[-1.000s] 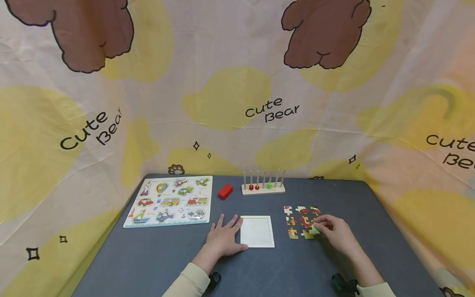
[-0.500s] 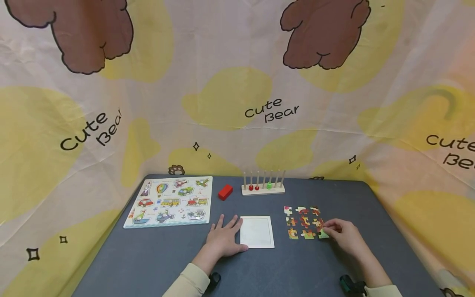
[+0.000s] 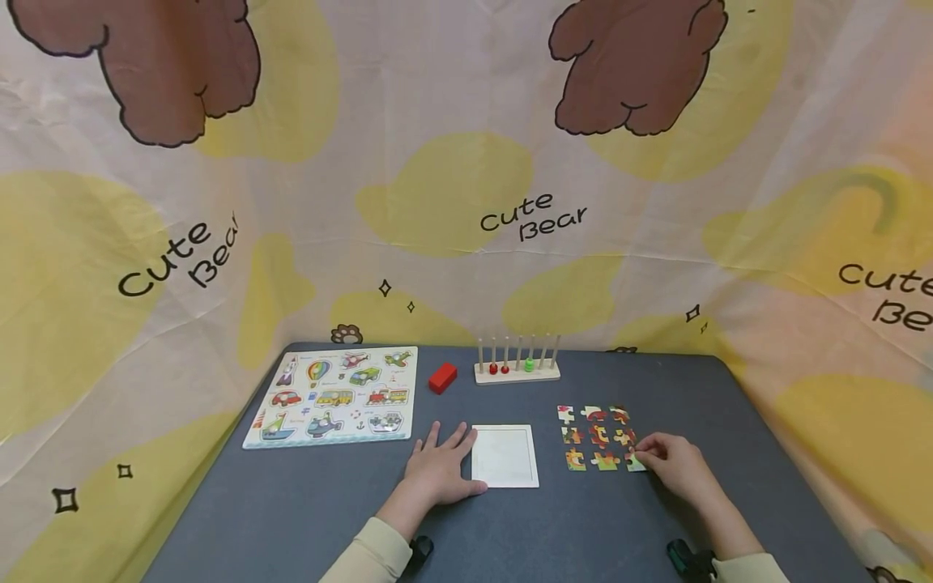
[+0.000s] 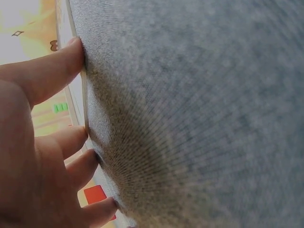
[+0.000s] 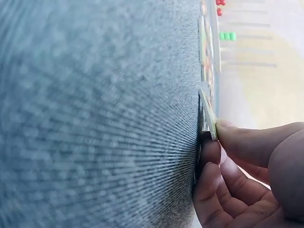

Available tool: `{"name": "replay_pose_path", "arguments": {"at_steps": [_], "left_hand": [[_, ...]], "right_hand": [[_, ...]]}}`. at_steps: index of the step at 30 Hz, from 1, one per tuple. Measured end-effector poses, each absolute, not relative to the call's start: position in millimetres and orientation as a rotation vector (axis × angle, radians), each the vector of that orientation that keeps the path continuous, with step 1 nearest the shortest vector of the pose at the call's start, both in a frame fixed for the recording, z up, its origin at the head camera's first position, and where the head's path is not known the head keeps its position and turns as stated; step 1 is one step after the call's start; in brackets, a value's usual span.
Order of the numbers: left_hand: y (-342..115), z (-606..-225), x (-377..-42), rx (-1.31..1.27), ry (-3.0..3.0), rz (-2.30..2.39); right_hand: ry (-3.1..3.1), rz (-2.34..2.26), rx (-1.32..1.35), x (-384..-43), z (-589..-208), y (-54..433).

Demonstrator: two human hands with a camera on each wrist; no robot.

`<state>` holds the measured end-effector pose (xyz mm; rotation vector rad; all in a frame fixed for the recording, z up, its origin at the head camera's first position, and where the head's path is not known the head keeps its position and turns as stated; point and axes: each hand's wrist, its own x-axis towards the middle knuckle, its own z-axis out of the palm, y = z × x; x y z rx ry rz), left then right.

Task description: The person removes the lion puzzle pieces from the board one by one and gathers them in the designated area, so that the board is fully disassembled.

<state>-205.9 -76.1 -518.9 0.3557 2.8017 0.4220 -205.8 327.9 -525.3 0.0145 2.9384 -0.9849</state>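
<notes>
At the lower right corner of the laid-out jigsaw pieces [image 3: 599, 436], my right hand [image 3: 681, 465] pinches a green-edged jigsaw piece [image 3: 634, 462] between thumb and fingers. In the right wrist view that jigsaw piece [image 5: 208, 114] tilts, its near edge lifted by the fingertips and its far edge close to the table. My left hand [image 3: 440, 472] rests on the table with fingers spread. Its thumb and index finger touch the left side of a white square puzzle frame [image 3: 504, 456]. The left wrist view shows this hand's fingertips [image 4: 76, 50] against the frame's edge.
On the dark table [image 3: 568, 526], a vehicle picture board [image 3: 331, 397] lies at the left. Behind the frame sit a red block [image 3: 442, 377] and a pegged wooden rack [image 3: 517, 372] with red and green beads. A patterned cloth [image 3: 437, 202] hangs along the back.
My right hand has moved right and slightly down with the jigsaw piece, uncovering the right column of pieces, then nearly stopped at the lower right corner. My left hand stays in place.
</notes>
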Motion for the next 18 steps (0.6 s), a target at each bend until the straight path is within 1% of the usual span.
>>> {"name": "replay_pose_path", "arguments": {"at_steps": [18], "left_hand": [[-78.3,-519.9,-205.6,0.359,2.797,0.413]], "right_hand": [[2.967,-0.956,-0.013,-204.3,-522.2,324.8]]}}
